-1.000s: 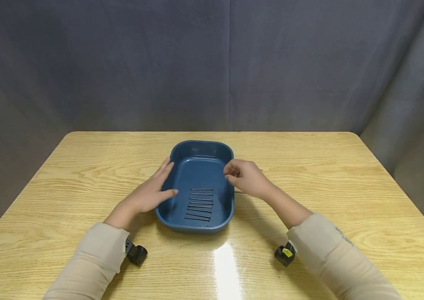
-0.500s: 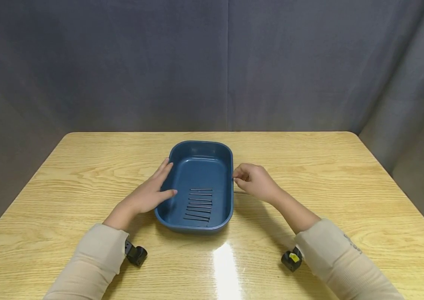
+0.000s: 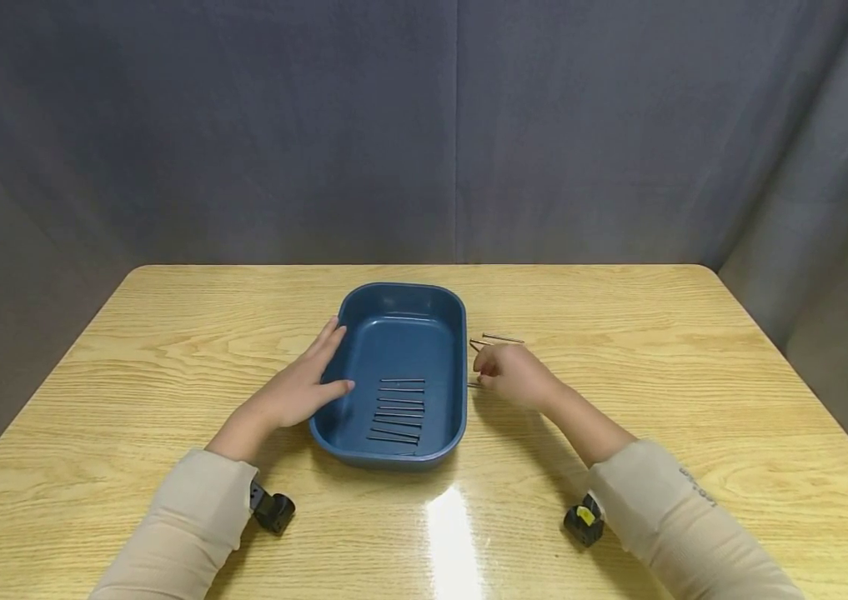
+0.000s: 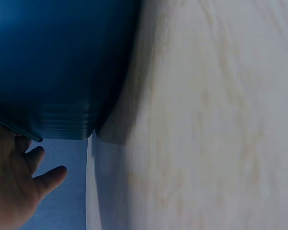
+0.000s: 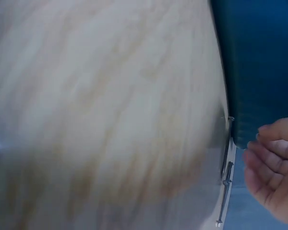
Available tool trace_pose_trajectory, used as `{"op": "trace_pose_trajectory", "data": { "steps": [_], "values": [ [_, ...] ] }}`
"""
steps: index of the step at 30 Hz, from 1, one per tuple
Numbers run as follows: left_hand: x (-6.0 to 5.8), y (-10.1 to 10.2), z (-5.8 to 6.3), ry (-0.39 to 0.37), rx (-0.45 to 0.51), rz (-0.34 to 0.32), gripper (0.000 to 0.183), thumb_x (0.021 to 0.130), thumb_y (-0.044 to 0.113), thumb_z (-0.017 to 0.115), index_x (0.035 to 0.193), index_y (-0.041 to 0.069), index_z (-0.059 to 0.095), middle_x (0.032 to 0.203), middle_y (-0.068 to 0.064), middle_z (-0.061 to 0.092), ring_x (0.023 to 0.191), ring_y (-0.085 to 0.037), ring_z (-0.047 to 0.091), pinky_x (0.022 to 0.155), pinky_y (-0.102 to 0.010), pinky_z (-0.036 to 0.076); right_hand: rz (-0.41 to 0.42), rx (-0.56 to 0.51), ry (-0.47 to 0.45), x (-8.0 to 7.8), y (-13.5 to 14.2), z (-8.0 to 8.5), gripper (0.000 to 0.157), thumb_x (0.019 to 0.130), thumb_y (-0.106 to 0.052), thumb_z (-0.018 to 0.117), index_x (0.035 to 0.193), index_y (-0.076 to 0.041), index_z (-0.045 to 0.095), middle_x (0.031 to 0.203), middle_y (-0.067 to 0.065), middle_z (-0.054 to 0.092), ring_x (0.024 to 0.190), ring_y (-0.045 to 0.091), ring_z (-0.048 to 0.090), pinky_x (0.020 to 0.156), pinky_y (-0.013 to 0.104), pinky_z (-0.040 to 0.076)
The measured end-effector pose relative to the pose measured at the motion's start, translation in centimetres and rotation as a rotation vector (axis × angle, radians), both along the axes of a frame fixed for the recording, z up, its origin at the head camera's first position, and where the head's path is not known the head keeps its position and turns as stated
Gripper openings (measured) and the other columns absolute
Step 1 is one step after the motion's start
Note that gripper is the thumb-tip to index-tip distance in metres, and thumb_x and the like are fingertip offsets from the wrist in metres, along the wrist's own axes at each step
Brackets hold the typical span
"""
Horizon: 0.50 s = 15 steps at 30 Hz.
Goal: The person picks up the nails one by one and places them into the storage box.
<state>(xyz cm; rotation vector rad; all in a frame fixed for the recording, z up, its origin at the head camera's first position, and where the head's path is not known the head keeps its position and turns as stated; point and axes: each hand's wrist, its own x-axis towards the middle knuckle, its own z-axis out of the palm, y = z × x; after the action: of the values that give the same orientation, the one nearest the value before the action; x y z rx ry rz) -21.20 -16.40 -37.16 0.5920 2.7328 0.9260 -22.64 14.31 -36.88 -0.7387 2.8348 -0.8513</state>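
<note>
A deep blue rectangular tub (image 3: 352, 292) with rounded corners stands on the table. Several thin dark nails (image 3: 399, 414) lie in it, lined up in a rough ladder near its front. My left hand (image 3: 294, 387) rests on the tub's left rim, its fingers straight and thumb spread over the inside. Just right of the tub hovers my right hand (image 3: 515, 375), fingers loosely bent with nothing visible between them. In the right wrist view, its thumb and fingertips are apart. More nails (image 3: 503, 338) lie on the table beyond and beside this hand, partly hidden by it.
The wood-grain table (image 3: 656, 375) reaches out on both sides of the tub. A grey curtain (image 3: 424, 133) hangs behind its far edge. Small black cameras (image 3: 272, 510) are strapped at both cuffs.
My right hand has moved from over the tub's right rim outward to the right and down, uncovering nails on the table. The left hand and tub have stayed in place.
</note>
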Motion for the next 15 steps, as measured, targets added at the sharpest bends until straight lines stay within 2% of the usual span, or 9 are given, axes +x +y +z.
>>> {"op": "trace_pose_trajectory", "data": {
  "steps": [5, 12, 15],
  "values": [
    [-0.03, -0.05, -0.03, -0.009, -0.001, 0.003, 0.074, 0.092, 0.029, 0.048, 0.148, 0.011, 0.004, 0.154, -0.005, -0.007, 0.140, -0.033, 0.006, 0.105, -0.058, 0.020, 0.009, 0.101, -0.014, -0.13, -0.09, -0.42, 0.011, 0.079, -0.002, 0.057, 0.086, 0.003, 0.064, 0.075, 0.008, 0.062, 0.070, 0.017, 0.056, 0.065, 0.031, 0.046],
    [-0.05, -0.09, -0.03, -0.015, 0.002, 0.003, 0.074, 0.092, 0.030, 0.048, 0.148, 0.011, 0.004, 0.154, -0.004, -0.007, 0.140, -0.033, 0.006, 0.105, -0.058, 0.019, -0.016, 0.205, -0.008, -0.03, -0.37, -0.52, 0.010, 0.077, 0.000, 0.057, 0.084, -0.003, 0.064, 0.083, 0.006, 0.065, 0.079, 0.020, 0.059, 0.073, 0.036, 0.049],
    [-0.05, -0.12, -0.04, -0.016, -0.001, 0.003, 0.074, 0.092, 0.030, 0.048, 0.148, 0.012, 0.004, 0.154, -0.005, -0.007, 0.140, -0.032, 0.006, 0.105, -0.058, 0.019, -0.021, 0.251, 0.000, -0.05, -0.51, -0.57, 0.006, 0.078, -0.003, 0.060, 0.081, -0.004, 0.064, 0.082, 0.005, 0.065, 0.075, 0.018, 0.058, 0.069, 0.036, 0.049]
  ]
}}
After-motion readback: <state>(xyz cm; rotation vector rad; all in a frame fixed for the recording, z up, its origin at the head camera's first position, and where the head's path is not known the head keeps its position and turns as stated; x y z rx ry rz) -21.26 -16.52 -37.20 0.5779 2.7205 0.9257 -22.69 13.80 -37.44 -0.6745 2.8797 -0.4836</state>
